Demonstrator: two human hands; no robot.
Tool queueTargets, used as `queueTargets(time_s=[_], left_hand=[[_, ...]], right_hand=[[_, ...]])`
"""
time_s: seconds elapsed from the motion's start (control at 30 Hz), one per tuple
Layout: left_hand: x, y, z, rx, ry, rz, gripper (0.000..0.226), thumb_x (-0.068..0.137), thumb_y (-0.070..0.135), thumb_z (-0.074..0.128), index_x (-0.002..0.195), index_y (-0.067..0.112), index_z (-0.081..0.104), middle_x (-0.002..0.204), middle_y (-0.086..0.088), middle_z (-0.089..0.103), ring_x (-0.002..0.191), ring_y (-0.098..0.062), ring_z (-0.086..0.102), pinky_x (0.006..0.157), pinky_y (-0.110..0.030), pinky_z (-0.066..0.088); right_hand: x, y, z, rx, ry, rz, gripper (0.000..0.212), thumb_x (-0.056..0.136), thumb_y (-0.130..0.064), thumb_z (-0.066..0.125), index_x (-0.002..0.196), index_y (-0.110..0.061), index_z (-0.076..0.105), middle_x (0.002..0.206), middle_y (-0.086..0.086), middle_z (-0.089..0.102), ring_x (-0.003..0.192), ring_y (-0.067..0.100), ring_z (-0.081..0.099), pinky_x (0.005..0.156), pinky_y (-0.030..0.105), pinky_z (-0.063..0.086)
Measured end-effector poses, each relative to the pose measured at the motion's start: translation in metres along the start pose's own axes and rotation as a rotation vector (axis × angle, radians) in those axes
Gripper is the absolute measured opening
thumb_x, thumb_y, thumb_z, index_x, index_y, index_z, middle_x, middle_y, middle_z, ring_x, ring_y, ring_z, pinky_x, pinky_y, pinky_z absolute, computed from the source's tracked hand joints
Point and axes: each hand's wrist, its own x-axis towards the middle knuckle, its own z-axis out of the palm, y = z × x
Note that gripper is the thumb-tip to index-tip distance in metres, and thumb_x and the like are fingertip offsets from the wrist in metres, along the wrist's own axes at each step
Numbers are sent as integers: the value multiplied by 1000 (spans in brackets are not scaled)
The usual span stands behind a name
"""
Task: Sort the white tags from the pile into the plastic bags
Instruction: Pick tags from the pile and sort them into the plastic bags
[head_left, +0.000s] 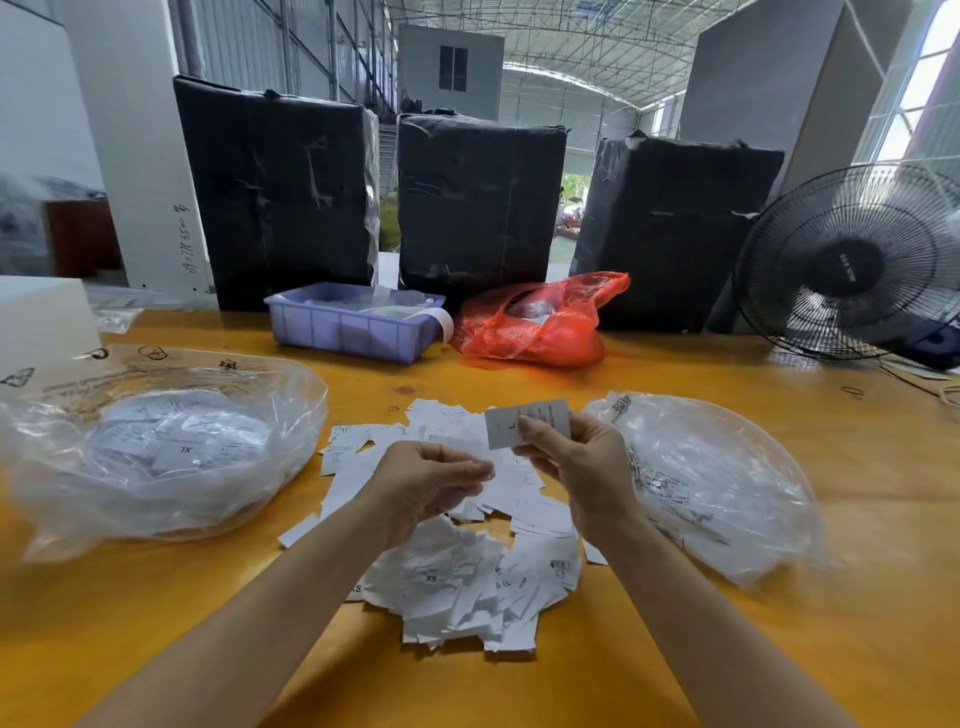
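A pile of white tags (467, 577) lies spread on the yellow table in front of me. My right hand (576, 467) pinches one white tag marked L (524, 423) and holds it up above the pile. My left hand (431, 486) hovers over the pile just left of it, fingers curled with the thumb against the fingertips; no tag shows plainly between them. A clear plastic bag (156, 457) on the left holds several tags, one marked XL. Another clear plastic bag (717, 478) lies open on the right, right beside my right hand.
At the back of the table stand a purple plastic bin (353, 327), a red plastic bag (540, 327) and three black wrapped boxes (478, 202). A black fan (852, 265) sits at the far right. A white box (41, 322) is at the left edge.
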Motion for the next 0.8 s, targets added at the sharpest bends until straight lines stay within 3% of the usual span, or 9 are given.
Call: queueTargets(time_s=[0.1,0.27,0.6,0.8], left_hand=[[0,0,1,0,-9,-3,20,53,11,80,69,3,72,74,-13,72,58,-14,66,50,-16,51],[1,-1,1,-3,-15,-13,20,68,2,77,84,-7,68,76,-14,72,55,-13,66,48,-16,50],[2,-2,-1,14,-36,2,24,69,3,76,88,-8,68,76,-13,73,55,-13,65,47,-17,49],[2,-2,0,3,-28,-1,21,71,1,76,87,-8,67,73,-13,72,54,-13,65,46,-16,47]], right_hand=[[-1,1,2,-42,31,-87,5,83,-5,67,83,-10,68,76,5,70,65,12,67,60,18,52],[0,3,2,-146,63,-178,5,83,-5,68,84,-10,68,79,7,71,68,16,68,61,21,55],[-1,4,2,-181,80,-208,4,83,-6,68,85,-9,68,81,9,71,72,20,68,65,26,58],[-3,4,3,-203,53,-209,8,83,-4,69,82,-12,68,77,6,70,66,13,67,60,20,55]])
